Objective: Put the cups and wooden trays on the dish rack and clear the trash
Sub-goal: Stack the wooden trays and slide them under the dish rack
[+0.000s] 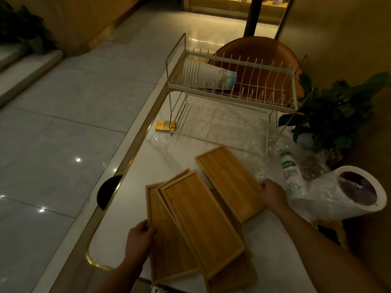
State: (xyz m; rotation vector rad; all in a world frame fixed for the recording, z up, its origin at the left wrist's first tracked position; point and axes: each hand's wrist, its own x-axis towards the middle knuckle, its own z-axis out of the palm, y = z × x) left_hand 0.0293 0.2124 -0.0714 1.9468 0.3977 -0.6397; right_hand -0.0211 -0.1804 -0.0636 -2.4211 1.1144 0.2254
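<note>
A left hand [139,233] grips the nearest-left tray [167,250] of a loose fan of wooden trays [203,223], thumb over the rim and fingers curled beneath. The pile lies on the marble table [118,229], well in front of the dish rack [232,96]. A right hand [273,194] curls its fingers over the long outer edge of the farthest tray [228,178], the one lying closest to the rack. No tray is on the rack yet. A stack of paper cups [209,76] lies on its side in the rack's upper tier, at its left end.

What looks like trash is still out. A small yellow carton [165,125] touches the rack's front-left foot, with a clear plastic lid [159,140] just in front of it. A white bottle [291,176] lies on crumpled clear wrap in front of the rack's right end, beside a roll of bubble wrap [357,193].

The trays overlap at angles rather than squarely, so lifting the two gripped ones together could let the top tray slide off towards the table's near edge. The bottle is just beside the right hand, and a sweep outward could knock it rolling. The cups rest loosely across the prongs, and a tray slotted in beside them might nudge them loose.
</note>
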